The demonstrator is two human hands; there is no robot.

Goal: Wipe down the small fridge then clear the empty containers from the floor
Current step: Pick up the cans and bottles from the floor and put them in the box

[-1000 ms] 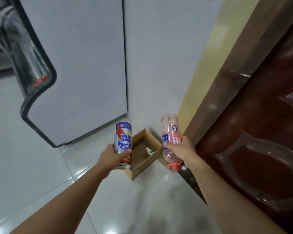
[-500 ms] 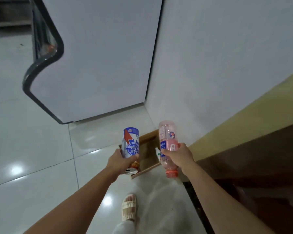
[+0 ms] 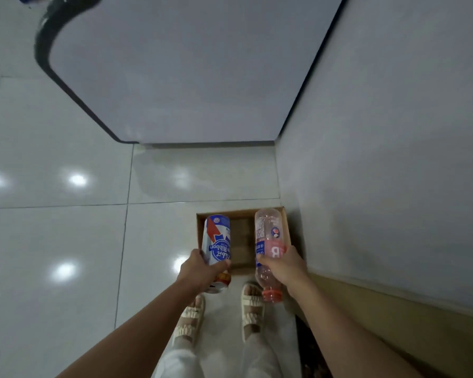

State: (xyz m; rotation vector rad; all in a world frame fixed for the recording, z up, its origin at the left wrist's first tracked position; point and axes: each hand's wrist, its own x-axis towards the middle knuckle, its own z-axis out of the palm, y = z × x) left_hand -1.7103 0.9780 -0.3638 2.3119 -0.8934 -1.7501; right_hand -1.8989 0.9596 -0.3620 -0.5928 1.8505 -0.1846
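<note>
Glossy white floor tiles (image 3: 66,236) run up to the small fridge (image 3: 180,77), which stands against a pale wall (image 3: 393,159) at the right. On the floor in the corner, just beside that wall, sits an open cardboard box (image 3: 242,236). The person stands right behind it, both sandalled feet (image 3: 253,304) in view below the arms.

The left hand (image 3: 200,271) is wrapped round the lower part of a blue-and-white can (image 3: 216,241), its far end tipped forward over the box's left side. The right hand (image 3: 283,266) grips a clear pink plastic bottle (image 3: 269,241) at its label, with the orange cap pointing back toward the person and the base out over the right side of the box. Both containers are held above the opening, not yet in it.

Judging by this, the wiping is not the work in hand; the step is clearing the empties, at the point of dropping them in the box. The next move seems to call for lowering both a little and loosening the fingers so they land inside rather than strike the rim and roll out across the tiles
</note>
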